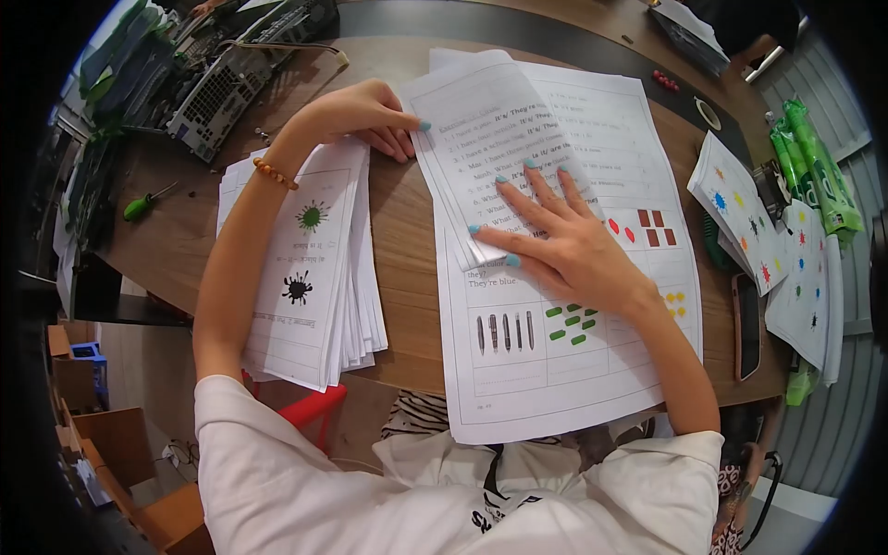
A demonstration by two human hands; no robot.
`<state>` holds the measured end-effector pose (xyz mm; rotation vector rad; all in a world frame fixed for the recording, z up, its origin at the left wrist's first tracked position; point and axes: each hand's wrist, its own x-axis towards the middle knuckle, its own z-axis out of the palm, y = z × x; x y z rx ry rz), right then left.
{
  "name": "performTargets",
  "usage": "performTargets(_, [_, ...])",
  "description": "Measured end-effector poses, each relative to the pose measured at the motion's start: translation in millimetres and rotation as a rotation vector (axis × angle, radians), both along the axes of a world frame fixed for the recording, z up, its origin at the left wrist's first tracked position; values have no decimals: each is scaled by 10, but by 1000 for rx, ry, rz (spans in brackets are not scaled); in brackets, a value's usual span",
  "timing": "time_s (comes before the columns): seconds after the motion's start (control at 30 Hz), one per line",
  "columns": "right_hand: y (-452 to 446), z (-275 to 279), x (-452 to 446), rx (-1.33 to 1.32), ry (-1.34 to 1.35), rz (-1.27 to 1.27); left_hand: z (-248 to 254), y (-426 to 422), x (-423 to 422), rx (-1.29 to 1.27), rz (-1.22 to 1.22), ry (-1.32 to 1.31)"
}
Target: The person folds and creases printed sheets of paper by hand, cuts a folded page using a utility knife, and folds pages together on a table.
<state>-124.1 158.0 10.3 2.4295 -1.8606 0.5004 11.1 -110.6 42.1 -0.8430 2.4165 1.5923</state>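
Note:
A printed worksheet (458,111) is folded over and lies on top of a larger sheet (518,407) with pictures of pens and coloured shapes. At the fold's upper left edge, my left hand (375,116) is closed, its thumb on the paper and the other fingers curled by the edge. My right hand (564,240) lies flat on the folded worksheet with its fingers spread, pressing on its lower part. Under my left forearm is a stack of folded worksheets (319,268), with green and black ink splats on the top one.
A phone (746,326) lies at the table's right edge, near sheets with coloured splats (735,208) and green packets (819,171). At left are a green screwdriver (139,206) and a metal computer case (236,88). A tape roll (707,113) sits at the back right.

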Motion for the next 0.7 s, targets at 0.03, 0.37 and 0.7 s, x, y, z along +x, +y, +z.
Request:
performTargets(0.03, [6, 4, 38, -1, 12, 4, -17, -3, -3, 2, -3, -4])
performTargets(0.37, [17, -57, 74, -15, -15, 2, 13, 101, -39, -172, -19, 34])
performTargets(0.7, [152, 173, -581, 344, -1635, -318, -179, 61, -90, -29, -41, 471])
